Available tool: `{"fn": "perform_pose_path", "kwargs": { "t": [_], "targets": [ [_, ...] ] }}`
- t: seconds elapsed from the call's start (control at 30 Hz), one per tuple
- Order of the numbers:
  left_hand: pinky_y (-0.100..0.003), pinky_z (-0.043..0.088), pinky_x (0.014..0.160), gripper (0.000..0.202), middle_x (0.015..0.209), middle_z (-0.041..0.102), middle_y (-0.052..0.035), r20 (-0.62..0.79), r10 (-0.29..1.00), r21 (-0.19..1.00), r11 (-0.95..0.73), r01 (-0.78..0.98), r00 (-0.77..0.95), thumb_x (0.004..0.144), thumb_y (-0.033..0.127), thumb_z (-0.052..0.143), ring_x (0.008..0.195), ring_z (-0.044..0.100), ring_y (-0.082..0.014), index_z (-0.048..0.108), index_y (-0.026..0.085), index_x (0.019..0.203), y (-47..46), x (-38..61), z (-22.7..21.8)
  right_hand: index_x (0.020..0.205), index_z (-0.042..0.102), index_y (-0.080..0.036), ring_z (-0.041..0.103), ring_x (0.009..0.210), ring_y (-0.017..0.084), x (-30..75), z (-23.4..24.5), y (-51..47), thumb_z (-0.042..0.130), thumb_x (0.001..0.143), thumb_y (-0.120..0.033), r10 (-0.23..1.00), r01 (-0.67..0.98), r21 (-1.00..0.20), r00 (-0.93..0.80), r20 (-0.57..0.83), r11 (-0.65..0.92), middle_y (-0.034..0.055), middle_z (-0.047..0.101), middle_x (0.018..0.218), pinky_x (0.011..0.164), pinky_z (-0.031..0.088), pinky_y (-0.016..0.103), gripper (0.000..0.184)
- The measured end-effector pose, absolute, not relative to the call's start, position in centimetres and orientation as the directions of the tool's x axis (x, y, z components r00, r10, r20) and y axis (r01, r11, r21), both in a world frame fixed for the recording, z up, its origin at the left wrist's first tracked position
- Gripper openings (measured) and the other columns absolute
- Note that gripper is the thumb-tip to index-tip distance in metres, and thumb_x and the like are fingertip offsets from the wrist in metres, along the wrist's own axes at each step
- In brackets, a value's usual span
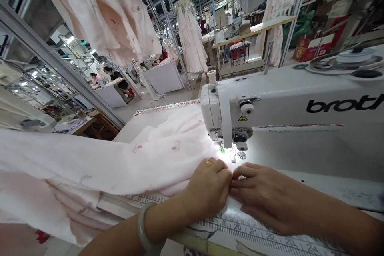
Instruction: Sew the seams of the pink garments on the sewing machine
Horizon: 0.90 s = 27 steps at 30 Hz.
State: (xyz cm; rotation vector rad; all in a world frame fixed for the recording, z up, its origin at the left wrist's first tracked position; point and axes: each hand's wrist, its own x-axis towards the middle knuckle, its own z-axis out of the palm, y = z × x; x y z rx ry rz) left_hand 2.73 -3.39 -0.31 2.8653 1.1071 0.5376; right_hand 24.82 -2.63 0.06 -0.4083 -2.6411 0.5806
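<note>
A pale pink fabric (126, 160) with small red motifs lies across the sewing table and runs under the needle of a white sewing machine (288, 104). My left hand (208, 188), with a gold ring and a green bangle on the wrist, rests curled on the fabric's edge just in front of the presser foot (222, 150). My right hand (264, 196) meets it fingertip to fingertip, fingers pressed together pinching the same fabric edge. Both hands sit close to the lit needle area.
A measuring tape (270, 236) is fixed along the table's front edge. Pink garments (102, 12) hang overhead at left and further back. Other workers (115, 78) sit at tables across an aisle, with more machines and benches (255, 32) behind.
</note>
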Motion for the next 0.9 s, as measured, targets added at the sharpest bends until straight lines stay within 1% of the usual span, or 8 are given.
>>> {"fn": "perform_pose_path", "kwargs": {
  "t": [0.07,0.13,0.23,0.37,0.47,0.6,0.77,0.9],
  "targets": [
    [-0.038,0.053,0.090,0.016,0.097,0.069,-0.0067,0.306,0.659,0.210,-0.751,0.626,0.687,0.098,0.014,0.050,0.088,0.061,-0.0198,0.064,0.017,0.091,-3.0,2.4,-0.7,0.112,0.070,-0.019,0.060,0.107,0.024,24.9,0.1,-2.7,0.056,0.098,-0.016,0.370,0.194,-0.476,-0.875,0.311,0.858,0.0045,0.075,0.110,0.099,0.049,0.041,0.021],
    [-0.038,0.051,0.093,0.017,0.096,0.069,-0.0062,0.298,0.640,0.220,-0.768,0.601,0.708,0.099,0.017,0.050,0.088,0.061,-0.0194,0.064,0.017,0.089,-2.3,1.9,-0.8,0.123,0.069,-0.021,0.061,0.109,0.024,24.9,0.0,-2.6,0.059,0.097,-0.016,0.388,0.216,-0.471,-0.869,0.306,0.855,0.0033,0.075,0.116,0.100,0.049,0.041,0.028],
    [-0.038,0.051,0.093,0.017,0.099,0.070,-0.0070,0.266,0.607,0.180,-0.794,0.580,0.749,0.100,0.020,0.050,0.093,0.062,-0.0200,0.065,0.018,0.091,-0.6,1.3,-0.7,0.138,0.065,-0.024,0.062,0.115,0.026,24.8,-0.6,-2.1,0.063,0.100,-0.023,0.432,0.295,-0.394,-0.842,0.323,0.871,0.0046,0.074,0.126,0.100,0.050,0.043,0.038],
    [-0.037,0.052,0.093,0.016,0.109,0.070,-0.0086,0.207,0.591,0.157,-0.807,0.570,0.779,0.094,0.017,0.053,0.102,0.063,-0.0217,0.065,0.018,0.105,1.5,0.8,-0.3,0.147,0.060,-0.020,0.061,0.124,0.029,24.9,-1.1,-1.3,0.069,0.101,-0.040,0.426,0.333,-0.287,-0.822,0.377,0.898,0.0088,0.069,0.140,0.100,0.053,0.043,0.051],
    [-0.038,0.052,0.093,0.020,0.110,0.069,-0.0088,0.185,0.596,0.159,-0.803,0.574,0.782,0.089,0.015,0.055,0.101,0.063,-0.0226,0.065,0.018,0.106,1.7,0.6,0.1,0.143,0.063,-0.019,0.062,0.123,0.029,25.0,-1.2,-0.9,0.068,0.102,-0.044,0.400,0.325,-0.241,-0.817,0.416,0.914,0.0090,0.071,0.137,0.099,0.053,0.042,0.048],
    [-0.038,0.051,0.094,0.026,0.110,0.069,-0.0079,0.247,0.605,0.136,-0.795,0.591,0.757,0.090,0.015,0.056,0.099,0.062,-0.0237,0.063,0.018,0.115,0.7,0.4,0.5,0.134,0.067,-0.022,0.066,0.109,0.026,25.3,-1.5,-0.6,0.056,0.109,-0.038,0.399,0.337,-0.213,-0.785,0.474,0.917,0.0076,0.076,0.120,0.096,0.052,0.044,0.033],
    [-0.038,0.049,0.093,0.008,0.101,0.068,-0.0073,0.316,0.621,0.049,-0.765,0.642,0.717,0.097,0.018,0.055,0.097,0.060,-0.0228,0.063,0.018,0.101,-0.1,0.1,0.9,0.113,0.070,-0.027,0.063,0.090,0.024,25.6,-1.6,-0.4,0.045,0.112,-0.033,0.504,0.397,-0.327,-0.776,0.380,0.857,0.0040,0.069,0.099,0.085,0.050,0.042,0.025],
    [-0.037,0.048,0.086,0.020,0.091,0.068,-0.0049,0.341,0.589,0.015,-0.783,0.622,0.733,0.103,0.017,0.045,0.085,0.060,-0.0191,0.062,0.018,0.093,-0.3,0.7,0.6,0.111,0.069,-0.026,0.062,0.091,0.023,25.5,-1.5,-0.6,0.046,0.112,-0.035,0.531,0.375,-0.438,-0.786,0.317,0.817,0.0045,0.066,0.097,0.083,0.050,0.040,0.025]
  ]
}}
